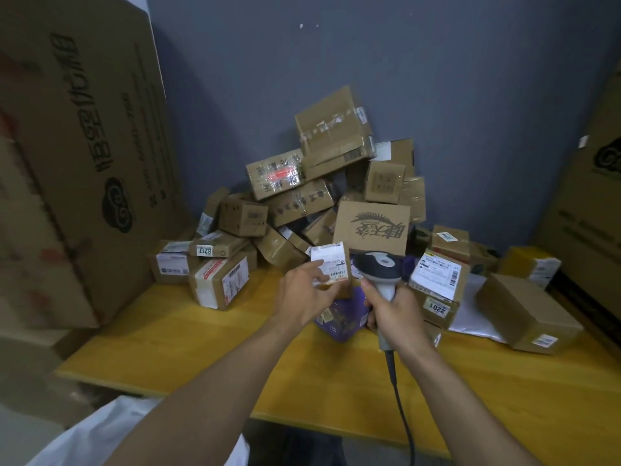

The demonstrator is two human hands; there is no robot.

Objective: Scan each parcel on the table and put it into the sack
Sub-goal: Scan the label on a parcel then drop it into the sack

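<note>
The left hand [307, 294] held a small brown cardboard parcel with a white label [331, 267] above the yellow wooden table [201, 348], fingers wrapped round it. At its three o'clock, the right hand [391, 317] gripped a grey handheld barcode scanner [379, 264], its head just beside the label. Piled brown cardboard boxes [302, 196] lay at twelve o'clock.

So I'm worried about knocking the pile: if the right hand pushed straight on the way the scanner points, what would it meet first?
Probably the printed carton just beyond the scanner head in the right hand; depth is unclear, though.
</note>
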